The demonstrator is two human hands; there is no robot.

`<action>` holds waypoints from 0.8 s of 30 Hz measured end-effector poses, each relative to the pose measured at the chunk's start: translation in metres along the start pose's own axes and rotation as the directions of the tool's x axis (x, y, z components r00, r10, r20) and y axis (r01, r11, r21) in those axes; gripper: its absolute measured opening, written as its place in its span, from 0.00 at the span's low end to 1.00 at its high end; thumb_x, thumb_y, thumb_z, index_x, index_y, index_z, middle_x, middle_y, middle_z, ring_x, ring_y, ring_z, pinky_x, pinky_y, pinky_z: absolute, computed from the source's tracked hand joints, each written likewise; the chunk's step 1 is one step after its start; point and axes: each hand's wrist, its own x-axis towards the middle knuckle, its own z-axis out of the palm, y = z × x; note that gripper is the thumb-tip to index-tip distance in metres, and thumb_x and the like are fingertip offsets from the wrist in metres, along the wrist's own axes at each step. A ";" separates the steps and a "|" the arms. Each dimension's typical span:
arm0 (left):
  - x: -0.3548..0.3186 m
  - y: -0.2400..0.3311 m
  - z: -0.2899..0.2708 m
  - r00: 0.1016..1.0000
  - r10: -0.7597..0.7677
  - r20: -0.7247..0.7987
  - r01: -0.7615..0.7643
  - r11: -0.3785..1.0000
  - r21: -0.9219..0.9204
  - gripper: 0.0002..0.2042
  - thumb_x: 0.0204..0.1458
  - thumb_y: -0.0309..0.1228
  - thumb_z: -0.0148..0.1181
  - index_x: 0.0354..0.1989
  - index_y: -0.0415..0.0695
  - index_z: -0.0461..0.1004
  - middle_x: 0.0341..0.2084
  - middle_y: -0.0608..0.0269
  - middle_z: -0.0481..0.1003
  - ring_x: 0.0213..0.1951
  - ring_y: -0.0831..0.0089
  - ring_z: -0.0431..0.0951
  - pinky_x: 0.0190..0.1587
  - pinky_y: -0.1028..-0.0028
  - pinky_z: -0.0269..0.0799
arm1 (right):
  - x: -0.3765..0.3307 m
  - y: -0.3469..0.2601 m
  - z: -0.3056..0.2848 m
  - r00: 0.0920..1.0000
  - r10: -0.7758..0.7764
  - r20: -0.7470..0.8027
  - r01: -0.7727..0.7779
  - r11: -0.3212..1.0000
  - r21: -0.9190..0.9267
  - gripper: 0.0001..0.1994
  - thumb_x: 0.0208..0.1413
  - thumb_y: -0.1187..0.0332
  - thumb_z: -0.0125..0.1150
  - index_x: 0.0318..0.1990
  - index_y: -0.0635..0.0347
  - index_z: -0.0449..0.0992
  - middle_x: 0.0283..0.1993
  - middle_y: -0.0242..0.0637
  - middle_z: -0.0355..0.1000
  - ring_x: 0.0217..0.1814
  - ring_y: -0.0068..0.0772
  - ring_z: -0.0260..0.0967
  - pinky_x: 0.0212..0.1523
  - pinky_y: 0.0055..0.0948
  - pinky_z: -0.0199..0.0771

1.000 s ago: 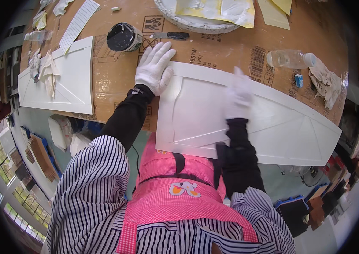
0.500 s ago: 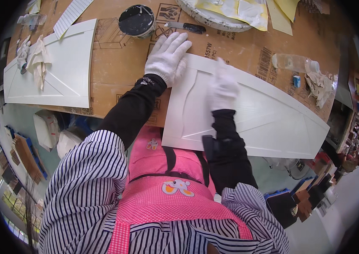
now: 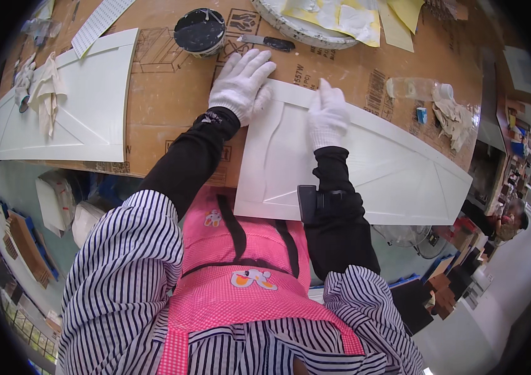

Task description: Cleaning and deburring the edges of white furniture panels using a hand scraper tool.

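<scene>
A long white cabinet-door panel point(image 3: 390, 169) with raised moulding lies on a cardboard-covered workbench point(image 3: 171, 106). My left hand point(image 3: 240, 84), in a white glove, lies flat with fingers spread on the panel's upper left corner. My right hand point(image 3: 327, 114), also gloved, presses on the panel near its top edge with fingers curled; whether it holds something small under the palm is hidden. A black strap with a small device sits on my right forearm.
A second white panel point(image 3: 84, 106) with a crumpled cloth lies at the left. A black tub point(image 3: 200, 30), a utility knife point(image 3: 275, 42), a round tray with yellow papers point(image 3: 328, 22), a clear bottle point(image 3: 412, 87) and rags sit at the back.
The view has shifted so the bench sits lower and more to the right. Both hands stay on the panel, the right one having slid slightly along the top edge.
</scene>
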 end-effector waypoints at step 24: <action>-0.023 0.005 -0.027 0.992 -0.084 0.095 0.074 0.991 0.109 0.34 0.55 0.48 0.59 0.69 0.48 0.63 0.72 0.55 0.58 0.73 0.54 0.54 0.74 0.51 0.47 | 0.014 0.217 -0.063 0.923 0.366 -0.121 -0.375 0.924 -0.067 0.19 0.65 0.64 0.52 0.57 0.65 0.77 0.52 0.50 0.77 0.56 0.48 0.73 0.60 0.39 0.70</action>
